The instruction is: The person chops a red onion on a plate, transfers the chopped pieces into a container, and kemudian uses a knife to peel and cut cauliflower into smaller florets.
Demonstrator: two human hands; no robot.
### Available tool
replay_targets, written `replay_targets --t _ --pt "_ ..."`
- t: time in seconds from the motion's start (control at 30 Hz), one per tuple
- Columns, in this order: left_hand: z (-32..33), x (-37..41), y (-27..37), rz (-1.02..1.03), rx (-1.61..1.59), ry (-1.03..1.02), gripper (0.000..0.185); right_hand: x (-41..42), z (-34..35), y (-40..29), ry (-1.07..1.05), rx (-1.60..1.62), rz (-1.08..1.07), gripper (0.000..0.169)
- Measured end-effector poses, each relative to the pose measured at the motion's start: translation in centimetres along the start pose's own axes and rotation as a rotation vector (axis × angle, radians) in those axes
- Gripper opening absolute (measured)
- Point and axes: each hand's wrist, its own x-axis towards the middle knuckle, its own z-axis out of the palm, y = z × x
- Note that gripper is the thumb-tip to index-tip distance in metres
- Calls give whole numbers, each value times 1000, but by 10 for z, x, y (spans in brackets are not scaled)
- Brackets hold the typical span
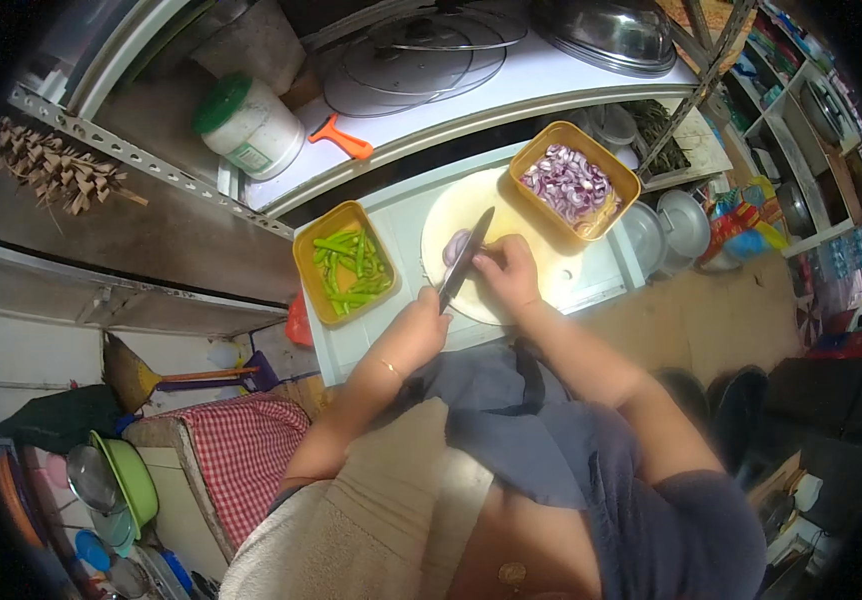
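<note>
My left hand (pixel 419 326) grips the handle of a kitchen knife (pixel 470 255), its blade pointing away from me over a round cutting board (pixel 468 196). Purple onion slices (pixel 456 246) lie against the left side of the blade. On the other side, my right hand (pixel 512 271) pinches a small piece of onion, mostly hidden by the fingers and blade. A yellow plastic container of sliced red onion (pixel 567 178) sits at the board's far right edge. Left of the board, another yellow container (pixel 302 259) holds cut green chili peppers (pixel 352 262).
The board rests on a pale table (pixel 408 187). Behind it, a shelf holds an orange peeler (pixel 342 138), a white tub with a green lid (pixel 251 127) and glass pot lids (pixel 416 64). Metal pans (pixel 682 221) stand right of the table; a red-checked cloth (pixel 247 450) hangs at left.
</note>
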Motion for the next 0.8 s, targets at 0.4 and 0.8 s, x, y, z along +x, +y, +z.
replay_targets --t 0.4,0.8 --pt "30 40 -8 12 -76 12 33 1 7 1 28 38 93 24" --pt "27 38 4 30 20 -1 31 2 1 1 6 -14 -77 23"
